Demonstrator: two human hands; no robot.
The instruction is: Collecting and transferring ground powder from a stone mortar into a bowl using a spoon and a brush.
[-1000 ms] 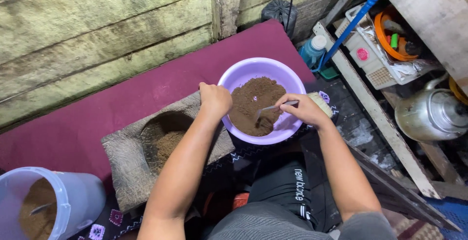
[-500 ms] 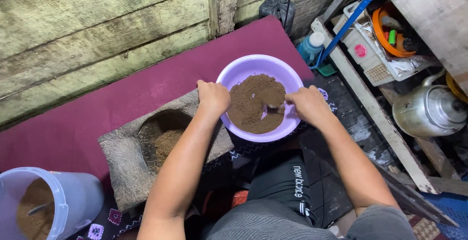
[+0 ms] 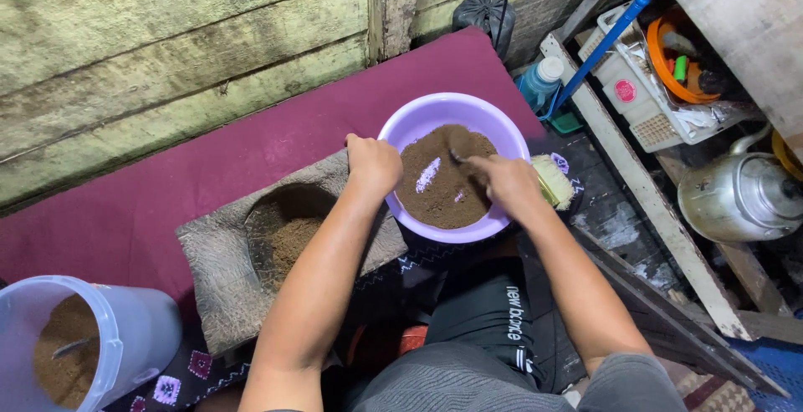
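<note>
hands (image 3: 435, 174) — purple bowl (image 3: 418, 123), brown powder (image 3: 447, 194)

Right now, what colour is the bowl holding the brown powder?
Light purple bowl, seen in the head view.

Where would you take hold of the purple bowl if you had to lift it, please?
By the rim of the purple bowl at two opposite sides, probably. It is round with no handles, and brown powder makes it heavy. The left hand already grips the near-left rim; the far-right rim is free.
</note>
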